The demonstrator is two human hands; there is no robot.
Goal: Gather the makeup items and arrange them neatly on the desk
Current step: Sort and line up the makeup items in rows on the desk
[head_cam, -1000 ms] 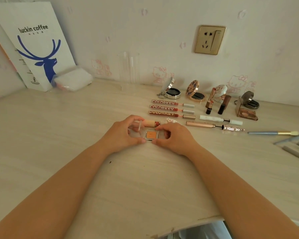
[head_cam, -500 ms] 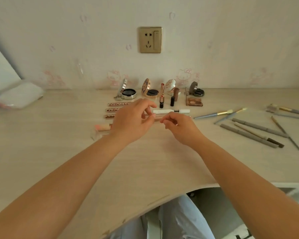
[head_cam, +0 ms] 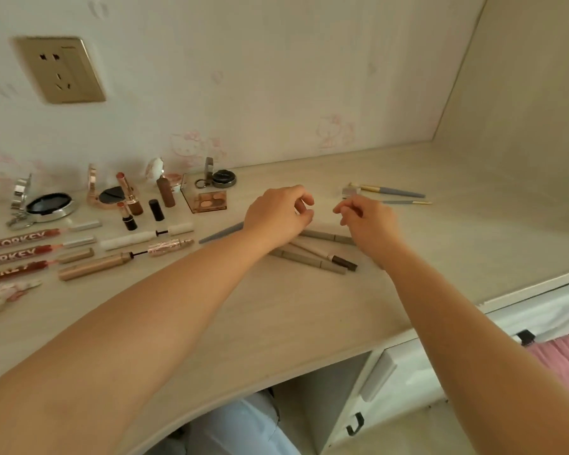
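Observation:
My left hand (head_cam: 278,215) and my right hand (head_cam: 367,220) hover side by side over a loose pile of grey pencils (head_cam: 312,257), fingers loosely curled and holding nothing. A brow pencil with a dark tip (head_cam: 342,261) lies in that pile. A blue-handled brush (head_cam: 220,233) pokes out from under my left wrist. Two more brushes (head_cam: 393,192) lie behind my right hand. To the left stand open compacts (head_cam: 48,206), lipsticks (head_cam: 128,195), an eyeshadow palette (head_cam: 207,200), Colorkey gloss tubes (head_cam: 17,240), a white mascara (head_cam: 145,236) and a rose-gold mascara (head_cam: 96,266).
A gold wall socket (head_cam: 60,68) sits on the back wall. A side panel (head_cam: 523,93) closes the desk on the right. The curved desk edge (head_cam: 309,366) runs in front, with a white drawer (head_cam: 375,376) and pink fabric (head_cam: 565,359) below it.
My view has swung right. Both hands left the small orange palette and moved right, past the mascaras, to above the grey pencils.

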